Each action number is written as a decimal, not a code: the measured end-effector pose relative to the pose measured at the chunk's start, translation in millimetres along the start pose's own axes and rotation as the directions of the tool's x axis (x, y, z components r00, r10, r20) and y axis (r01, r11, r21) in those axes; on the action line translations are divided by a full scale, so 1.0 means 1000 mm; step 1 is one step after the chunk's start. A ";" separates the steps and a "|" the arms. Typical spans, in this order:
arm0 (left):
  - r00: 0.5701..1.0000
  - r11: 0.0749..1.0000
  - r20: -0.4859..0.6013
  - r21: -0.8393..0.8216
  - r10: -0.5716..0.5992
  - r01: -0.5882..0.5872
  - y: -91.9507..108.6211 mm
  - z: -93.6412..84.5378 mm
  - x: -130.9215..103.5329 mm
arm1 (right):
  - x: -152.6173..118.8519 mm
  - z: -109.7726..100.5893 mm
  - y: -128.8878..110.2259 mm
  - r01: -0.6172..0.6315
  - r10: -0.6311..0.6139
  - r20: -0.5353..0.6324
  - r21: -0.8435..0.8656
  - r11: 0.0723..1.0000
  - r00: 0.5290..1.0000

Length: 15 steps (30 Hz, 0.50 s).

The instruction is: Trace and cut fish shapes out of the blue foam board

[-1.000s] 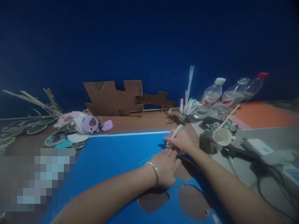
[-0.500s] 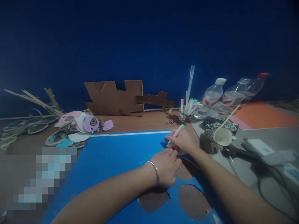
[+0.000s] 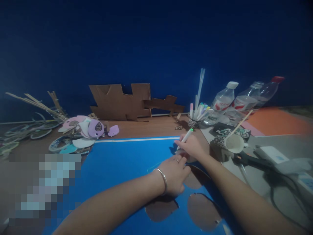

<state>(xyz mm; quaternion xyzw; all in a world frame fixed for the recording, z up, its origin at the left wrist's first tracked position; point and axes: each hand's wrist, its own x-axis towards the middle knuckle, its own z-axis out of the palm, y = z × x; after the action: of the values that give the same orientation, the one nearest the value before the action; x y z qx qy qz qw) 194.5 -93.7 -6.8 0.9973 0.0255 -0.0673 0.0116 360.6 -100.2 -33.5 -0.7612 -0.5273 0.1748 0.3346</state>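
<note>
My right hand (image 3: 192, 148) grips a white marker (image 3: 187, 134) with a green end, slanting down to the far right part of a large blue sheet (image 3: 122, 166). The marker's tip is hard to make out behind my fingers. My left hand (image 3: 174, 176), a silver bangle at its wrist, lies on the sheet just nearer to me, fingers reaching towards the right hand. Whatever may be under its palm is hidden. Several rounded holes cut in the sheet around my left hand show brown tabletop. A faint curved line (image 3: 153, 167) is drawn beside the left wrist.
Brown cardboard pieces (image 3: 117, 102) lean on the dark blue wall. Paper fish shapes (image 3: 95, 128) and sticks (image 3: 36, 103) lie left. To the right stand a pot of markers (image 3: 193, 122), plastic bottles (image 3: 223, 98), a white cup (image 3: 234, 143) and a black-handled tool with a cable (image 3: 254, 160).
The marker and my right hand have shifted very slightly on the sheet. My left hand stays in place; the whole view has moved a little.
</note>
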 end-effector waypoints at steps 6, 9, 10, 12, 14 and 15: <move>1.000 1.000 0.013 -0.006 0.009 -0.009 0.000 0.001 0.002 | -0.003 0.000 -0.003 0.018 -0.020 0.042 0.045 0.999 0.999; 1.000 1.000 0.005 -0.018 0.010 -0.010 -0.001 0.002 0.002 | -0.005 -0.001 -0.005 0.013 -0.017 0.060 0.076 0.997 0.998; 1.000 1.000 0.004 -0.022 0.013 -0.013 -0.001 0.002 0.001 | -0.005 -0.001 -0.005 0.011 -0.016 0.064 0.077 0.997 0.998; 1.000 1.000 0.004 -0.023 0.016 -0.016 -0.002 0.003 0.001 | -0.005 -0.001 -0.005 0.023 -0.027 0.070 0.066 0.998 0.997; 1.000 1.000 0.009 -0.020 0.016 -0.016 -0.002 0.003 0.001 | -0.005 -0.001 -0.004 0.040 -0.043 0.069 0.050 0.998 0.997; 1.000 1.000 0.011 -0.018 0.010 -0.010 -0.002 0.003 0.001 | -0.005 -0.001 -0.004 0.046 -0.049 0.068 0.043 0.998 0.997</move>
<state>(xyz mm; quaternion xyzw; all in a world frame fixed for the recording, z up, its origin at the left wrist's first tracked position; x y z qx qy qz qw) 195.1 -92.0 -10.3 0.9969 0.0210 -0.0723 0.0213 357.0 -104.1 -30.7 -0.7349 -0.5526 0.2040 0.3361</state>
